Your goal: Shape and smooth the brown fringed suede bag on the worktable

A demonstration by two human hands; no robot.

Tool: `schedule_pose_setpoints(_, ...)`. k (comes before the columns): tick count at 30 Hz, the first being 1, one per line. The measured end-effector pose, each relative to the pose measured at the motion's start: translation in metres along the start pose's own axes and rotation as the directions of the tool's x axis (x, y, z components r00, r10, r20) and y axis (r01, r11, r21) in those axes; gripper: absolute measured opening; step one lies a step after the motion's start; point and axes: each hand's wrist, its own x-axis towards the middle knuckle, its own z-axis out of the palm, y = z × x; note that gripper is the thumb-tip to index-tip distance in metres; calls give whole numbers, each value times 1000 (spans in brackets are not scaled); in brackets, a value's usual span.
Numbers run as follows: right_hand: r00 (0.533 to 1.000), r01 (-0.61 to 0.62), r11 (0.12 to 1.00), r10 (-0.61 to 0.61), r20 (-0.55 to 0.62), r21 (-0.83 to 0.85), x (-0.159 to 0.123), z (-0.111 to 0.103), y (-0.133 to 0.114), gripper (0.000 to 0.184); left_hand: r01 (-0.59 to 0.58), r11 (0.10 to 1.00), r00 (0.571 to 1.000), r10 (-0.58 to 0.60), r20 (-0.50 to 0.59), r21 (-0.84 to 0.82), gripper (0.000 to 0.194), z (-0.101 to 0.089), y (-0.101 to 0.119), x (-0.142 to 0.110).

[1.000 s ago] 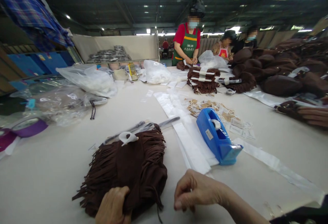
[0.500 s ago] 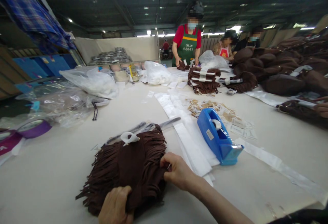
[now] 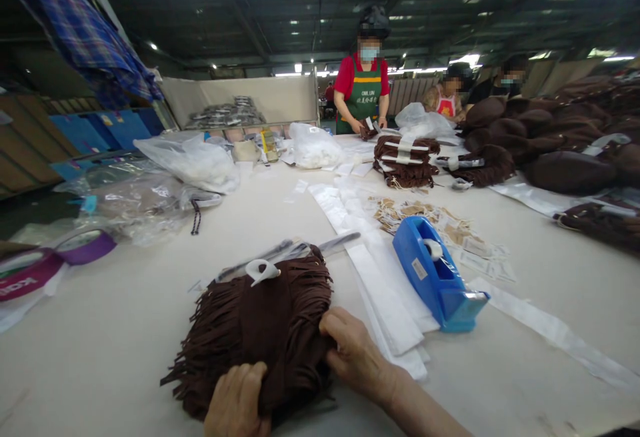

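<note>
A dark brown fringed bag lies on the table in front of me. A curl of white wrap sits at its far edge, and a wrapped strap sticks out behind it. My left hand grips the near edge, fingers on top and the thumb out of sight. At the right side, my right hand pinches the edge among the fringe; its fingertips are partly hidden. To the right of the bag lie white paper strips and a blue tape dispenser.
Tape rolls and clear plastic bags lie at the left. Beyond the dispenser is a heap of paper tags. Wrapped fringed bags and a brown pile stand farther back. A co-worker in a green apron handles a brown piece across the table.
The view has shifted slightly, so everything sits a little farther right. My right fingers have moved slightly at the bag's side edge; my left hand keeps its place.
</note>
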Motion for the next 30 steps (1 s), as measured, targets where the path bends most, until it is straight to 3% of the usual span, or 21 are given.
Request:
schedule_pose_setpoints(4, 999, -45, 999, 45, -5, -9, 2, -2, 2, 25, 10, 1000, 1000, -10, -4, -13, 20, 1, 0, -1)
schedule_pose_setpoints(9, 982, -98, 991, 82, -168, -86, -7, 6, -4, 24, 30, 999, 1000, -30, -8, -18, 20, 0, 2, 0)
schedule_pose_setpoints(18, 928, -11, 948, -109, -356, -319, -27, 21, -15, 26, 48, 999, 998, -48, -30, -14, 34, 4, 4, -4)
schedule_pose_setpoints(26, 969, -79, 988, 45, -242, -134, -20, 9, -17, 29, 54, 998, 998, -54, -27, 11, 32, 2, 5, -2)
schedule_pose_setpoints(30, 966, 10, 970, -72, -247, -244, -25, 16, -15, 27, 39, 999, 999, -39, -35, 17, 33, 1, 5, 0)
